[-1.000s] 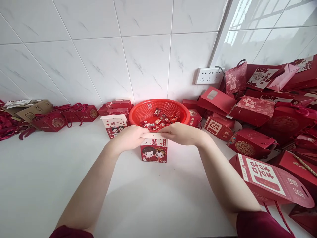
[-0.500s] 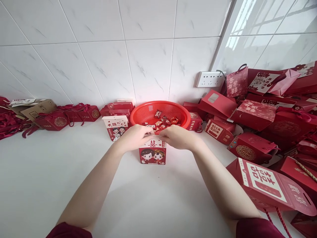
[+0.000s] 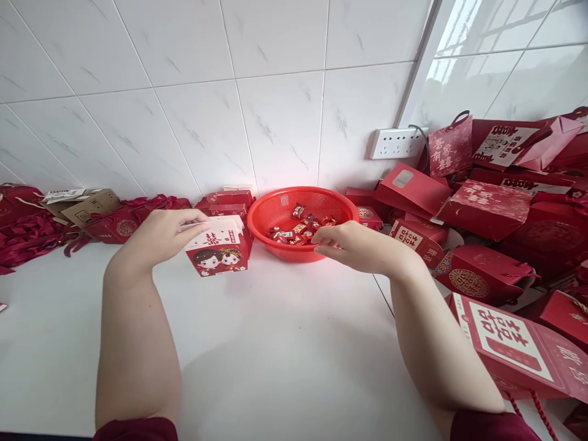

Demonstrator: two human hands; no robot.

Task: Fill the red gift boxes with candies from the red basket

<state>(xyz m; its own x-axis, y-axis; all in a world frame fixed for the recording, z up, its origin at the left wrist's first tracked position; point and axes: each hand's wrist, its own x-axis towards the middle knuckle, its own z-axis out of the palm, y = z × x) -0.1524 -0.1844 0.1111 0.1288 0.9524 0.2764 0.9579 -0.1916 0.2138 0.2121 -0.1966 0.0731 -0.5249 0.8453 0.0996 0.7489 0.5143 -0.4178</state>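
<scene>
My left hand (image 3: 177, 231) pinches the upper left edge of a red and white box (image 3: 219, 260) with two cartoon figures on its front. The box is at left of centre, in front of other small red boxes, and hides most of what stands behind it. My right hand (image 3: 342, 244) is over the front right rim of a red plastic basket (image 3: 301, 252), fingers slightly bent and apart, nothing seen in them. Wrapped candies (image 3: 301, 228) lie in the basket.
Red boxes and bags (image 3: 478, 214) are heaped along the right side. More red boxes and a brown box (image 3: 94, 208) line the wall at left. A white power strip (image 3: 397, 143) is on the tiled wall.
My left hand has carried the cartoon box from the centre to the left. My right hand has let go of it and moved right, over the basket's rim.
</scene>
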